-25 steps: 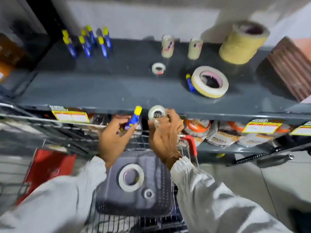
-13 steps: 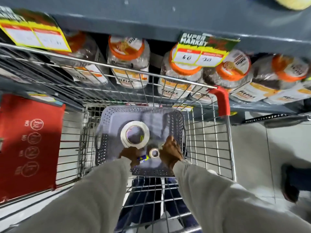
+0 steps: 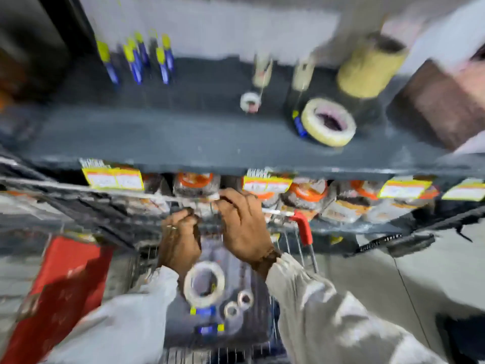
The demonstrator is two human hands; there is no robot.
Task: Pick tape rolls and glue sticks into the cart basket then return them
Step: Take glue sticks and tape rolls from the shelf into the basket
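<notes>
Two hands: both are up over the far end of the cart, side by side and close, just under the front edge of the shelf.
Left hand (image 3: 179, 241): the fingers are curled in, with a ring on one. The picture is too blurry to tell if anything is inside.
Right hand (image 3: 245, 224): the fingers are bent and spread, reaching forward. It looks like nothing is in it, but the blur makes it hard to be sure.
Basket (image 3: 252, 274): grey, sitting in the wire cart, below and behind both hands.
Big tape roll (image 3: 204, 283): lying in the basket, just under the left wrist, between the two sleeves.
Small tape rolls (image 3: 238, 304): two of them, side by side in the basket, near the big roll and well behind the hands.
Glue sticks in basket (image 3: 203, 311): two blue and yellow ones, lying flat, closest to the person.
Shelf (image 3: 157, 135): dark grey, above the hands.
Glue sticks on shelf (image 3: 136, 60): standing up at the back left.
Shelf tape roll (image 3: 328, 122): wide, on the right, with a glue stick touching its left side.
Tiny shelf roll (image 3: 250, 102): in the middle, far from the hands.
Jars (image 3: 195, 183): orange lids, under the shelf.
</notes>
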